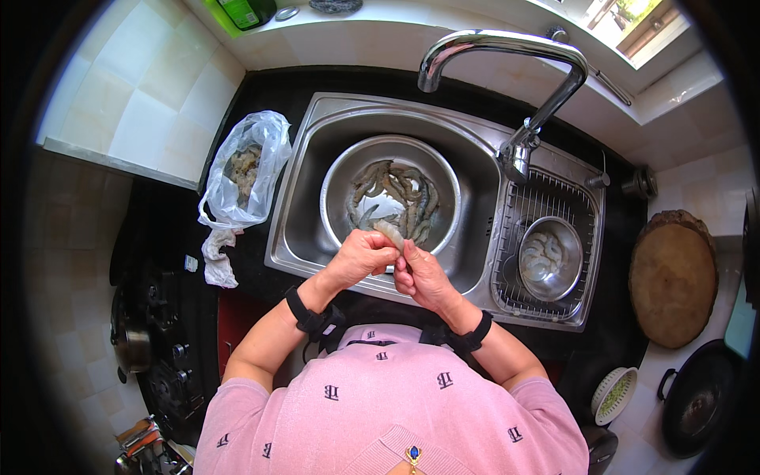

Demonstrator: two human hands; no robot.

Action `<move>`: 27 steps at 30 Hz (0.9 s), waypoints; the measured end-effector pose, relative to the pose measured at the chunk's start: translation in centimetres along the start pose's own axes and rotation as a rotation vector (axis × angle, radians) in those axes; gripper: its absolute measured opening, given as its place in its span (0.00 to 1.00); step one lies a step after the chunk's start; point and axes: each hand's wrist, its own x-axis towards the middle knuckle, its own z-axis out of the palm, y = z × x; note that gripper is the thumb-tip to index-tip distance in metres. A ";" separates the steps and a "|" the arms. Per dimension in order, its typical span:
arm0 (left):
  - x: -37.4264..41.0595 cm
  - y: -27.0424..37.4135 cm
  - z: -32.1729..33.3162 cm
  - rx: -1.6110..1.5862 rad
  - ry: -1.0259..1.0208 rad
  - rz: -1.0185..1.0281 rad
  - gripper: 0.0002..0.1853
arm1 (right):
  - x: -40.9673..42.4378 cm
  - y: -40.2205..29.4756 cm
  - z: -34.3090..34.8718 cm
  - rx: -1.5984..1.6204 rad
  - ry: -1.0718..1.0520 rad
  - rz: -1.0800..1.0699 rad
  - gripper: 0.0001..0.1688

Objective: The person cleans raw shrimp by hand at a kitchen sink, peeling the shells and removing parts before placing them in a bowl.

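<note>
Both hands meet over the near rim of a round steel basin (449, 196) standing in the larger sink bowl. A pale, mostly peeled-looking shrimp (389, 232) is pinched between them. My left hand (362, 254) grips it from the left, and my right hand (426, 272) has thumb and fingers at its lower end. Inside the basin lie several grey unpeeled shrimp (423, 189) around a bare patch of its bottom. To the right, a small steel bowl (575, 261) holds several pale peeled shrimp (541, 255). The fingertips partly hide the held shrimp.
Left of the sink, a clear plastic bag (270, 139) contains shrimp shells (243, 172), with a crumpled tissue (219, 258) below it. A chrome faucet (516, 43) arches behind the basin. The small bowl rests on a wire rack (510, 273). A round wooden board (672, 279) stands far right.
</note>
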 end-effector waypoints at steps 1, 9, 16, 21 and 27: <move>0.1 -0.1 -0.1 0.000 -0.007 -0.003 0.05 | 0.0 0.1 0.0 -0.001 -0.001 0.009 0.25; 0.2 -0.4 0.1 0.002 0.040 -0.013 0.05 | -0.1 -0.2 0.0 0.031 -0.020 0.077 0.25; 0.6 -1.3 -0.1 -0.029 0.062 0.015 0.06 | 0.1 -0.9 0.0 0.094 -0.034 0.212 0.28; 0.8 -1.9 0.4 -0.104 0.086 0.061 0.08 | 0.2 -0.8 0.0 0.088 -0.073 0.230 0.29; 1.0 -3.1 -0.1 -0.127 0.073 0.098 0.07 | 0.3 -0.3 0.4 -0.571 0.143 -0.101 0.25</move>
